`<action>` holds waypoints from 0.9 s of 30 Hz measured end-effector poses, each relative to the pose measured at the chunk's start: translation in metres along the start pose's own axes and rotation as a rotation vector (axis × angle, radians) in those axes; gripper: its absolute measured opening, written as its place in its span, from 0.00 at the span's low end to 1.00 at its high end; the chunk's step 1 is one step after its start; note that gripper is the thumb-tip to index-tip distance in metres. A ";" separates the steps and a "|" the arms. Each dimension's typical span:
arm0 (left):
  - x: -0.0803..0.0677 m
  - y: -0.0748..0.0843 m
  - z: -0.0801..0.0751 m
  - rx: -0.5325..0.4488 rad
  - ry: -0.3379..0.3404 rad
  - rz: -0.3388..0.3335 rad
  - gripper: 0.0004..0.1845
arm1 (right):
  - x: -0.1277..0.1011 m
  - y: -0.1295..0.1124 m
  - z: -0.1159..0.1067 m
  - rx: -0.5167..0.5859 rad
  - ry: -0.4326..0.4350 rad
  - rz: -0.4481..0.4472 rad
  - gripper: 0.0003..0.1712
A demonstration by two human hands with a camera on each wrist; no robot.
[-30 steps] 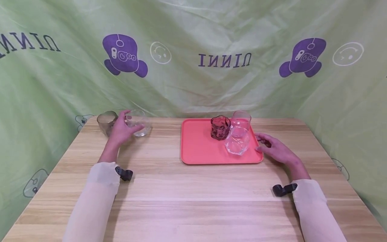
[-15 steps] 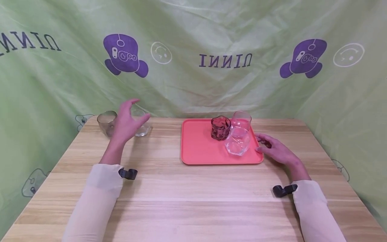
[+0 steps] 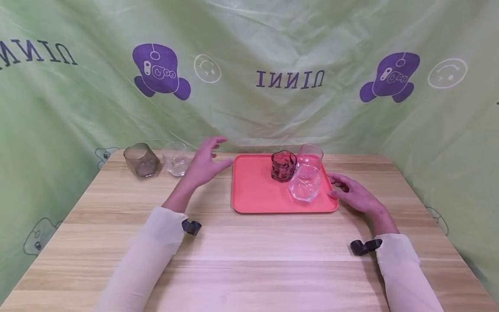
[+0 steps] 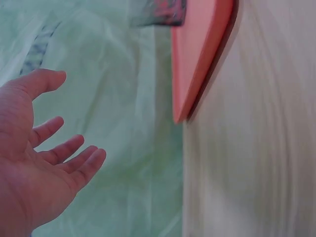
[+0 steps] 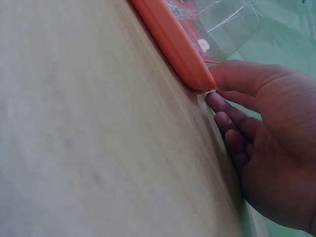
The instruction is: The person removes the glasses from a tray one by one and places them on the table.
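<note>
Bright, soft light seems to come down from above, leaving a pale pinkish sheen across the middle of the desk (image 3: 257, 277) toward its near edge. Faint shadows lie beside both sleeves (image 3: 144, 255), and the green cloth (image 3: 234, 21) behind the far edge shines in patches. Both wrist views are dimmer and greyer — on the left, the dark glass (image 4: 163, 12) is smeared with blur; on the right, the wood grain goes soft, while a white glint sits on the clear glass (image 5: 229, 29).
</note>
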State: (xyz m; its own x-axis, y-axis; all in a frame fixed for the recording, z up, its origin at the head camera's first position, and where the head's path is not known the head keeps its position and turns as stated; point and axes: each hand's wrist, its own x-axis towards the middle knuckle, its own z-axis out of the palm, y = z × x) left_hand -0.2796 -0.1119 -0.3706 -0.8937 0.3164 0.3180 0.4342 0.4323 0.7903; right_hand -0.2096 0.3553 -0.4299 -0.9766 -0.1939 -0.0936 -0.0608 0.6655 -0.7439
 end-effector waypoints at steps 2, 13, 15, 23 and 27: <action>0.004 0.000 0.013 -0.001 -0.045 0.013 0.36 | 0.000 0.000 0.000 -0.002 0.001 0.008 0.42; 0.028 0.003 0.080 0.003 -0.219 -0.013 0.40 | 0.000 -0.001 -0.001 0.002 0.011 0.009 0.41; 0.031 0.007 0.090 -0.003 -0.226 -0.013 0.42 | 0.000 -0.001 -0.001 0.003 0.013 0.006 0.41; 0.042 0.019 0.121 -0.008 -0.241 -0.072 0.47 | 0.000 0.001 0.000 0.001 0.012 0.012 0.41; 0.047 0.021 0.131 -0.073 -0.236 -0.083 0.47 | 0.001 0.001 0.001 0.001 0.014 0.019 0.41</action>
State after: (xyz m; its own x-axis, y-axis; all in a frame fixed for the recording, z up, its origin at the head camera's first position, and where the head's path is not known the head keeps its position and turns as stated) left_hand -0.2979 0.0224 -0.4079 -0.8711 0.4746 0.1264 0.3437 0.4051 0.8472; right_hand -0.2106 0.3552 -0.4311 -0.9804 -0.1706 -0.0982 -0.0418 0.6680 -0.7430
